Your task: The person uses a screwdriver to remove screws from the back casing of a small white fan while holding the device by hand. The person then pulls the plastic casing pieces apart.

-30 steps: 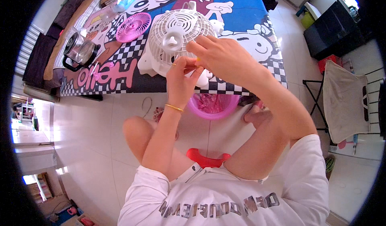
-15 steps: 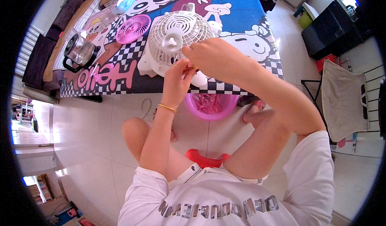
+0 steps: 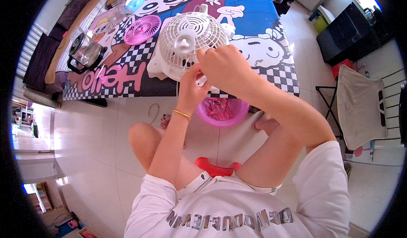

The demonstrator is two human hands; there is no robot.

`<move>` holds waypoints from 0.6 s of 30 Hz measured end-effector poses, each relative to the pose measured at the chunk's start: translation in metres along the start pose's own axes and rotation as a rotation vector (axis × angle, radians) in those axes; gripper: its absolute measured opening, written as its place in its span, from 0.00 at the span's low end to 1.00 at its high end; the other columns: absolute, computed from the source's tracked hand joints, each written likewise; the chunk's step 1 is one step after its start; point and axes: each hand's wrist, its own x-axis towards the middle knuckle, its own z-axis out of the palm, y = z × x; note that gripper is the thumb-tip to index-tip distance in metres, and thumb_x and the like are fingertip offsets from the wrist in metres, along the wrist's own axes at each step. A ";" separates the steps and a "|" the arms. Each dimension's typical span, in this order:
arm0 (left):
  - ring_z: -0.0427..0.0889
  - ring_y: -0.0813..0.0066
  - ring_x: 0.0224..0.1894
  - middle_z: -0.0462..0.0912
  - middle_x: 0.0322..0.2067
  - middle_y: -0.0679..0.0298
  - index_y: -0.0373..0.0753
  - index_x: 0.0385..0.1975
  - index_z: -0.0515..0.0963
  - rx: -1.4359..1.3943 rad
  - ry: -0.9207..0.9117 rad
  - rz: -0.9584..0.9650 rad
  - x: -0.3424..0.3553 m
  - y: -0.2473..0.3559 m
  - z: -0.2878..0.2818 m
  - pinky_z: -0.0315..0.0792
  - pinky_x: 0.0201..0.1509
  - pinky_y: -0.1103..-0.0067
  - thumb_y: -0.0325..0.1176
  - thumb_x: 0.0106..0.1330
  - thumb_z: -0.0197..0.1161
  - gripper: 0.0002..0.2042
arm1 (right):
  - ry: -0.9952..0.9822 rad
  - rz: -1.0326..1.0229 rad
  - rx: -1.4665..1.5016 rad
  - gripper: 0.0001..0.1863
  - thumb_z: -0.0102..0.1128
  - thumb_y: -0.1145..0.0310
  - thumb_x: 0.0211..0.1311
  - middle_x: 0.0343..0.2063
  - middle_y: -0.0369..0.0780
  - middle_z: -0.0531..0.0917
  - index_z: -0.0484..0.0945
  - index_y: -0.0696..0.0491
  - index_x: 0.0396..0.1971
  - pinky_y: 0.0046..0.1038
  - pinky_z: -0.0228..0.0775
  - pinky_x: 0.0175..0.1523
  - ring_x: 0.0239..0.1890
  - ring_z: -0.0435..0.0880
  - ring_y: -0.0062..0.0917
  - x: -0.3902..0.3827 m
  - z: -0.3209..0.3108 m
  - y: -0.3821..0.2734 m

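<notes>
A white desk fan rests on the table, its slatted guard and a knob facing up. Both of my hands meet at the fan's near right edge. My right hand is closed, its fingers bent down over the guard. Just below and left of it, my left hand has its fingers bent together near a small white part of the fan. Whatever is between the fingers of either hand is hidden. A round pink fan grille lies left of the fan.
The table has a patterned cloth. On its left stand a glass jug with a black handle and a tissue pack. A pink basin holding pink cloth sits below the front edge. A folding chair is at right.
Both hands have shifted slightly to the right and a little nearer to me, still together at the fan's edge. The small white part beside the left fingers shows more clearly now.
</notes>
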 end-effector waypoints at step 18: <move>0.79 0.76 0.26 0.77 0.24 0.63 0.35 0.25 0.70 0.035 0.199 -0.098 -0.001 0.004 0.016 0.73 0.33 0.83 0.24 0.50 0.64 0.08 | -0.044 0.141 -0.103 0.09 0.53 0.66 0.53 0.20 0.39 0.77 0.70 0.57 0.29 0.28 0.72 0.24 0.24 0.81 0.30 -0.005 0.006 0.003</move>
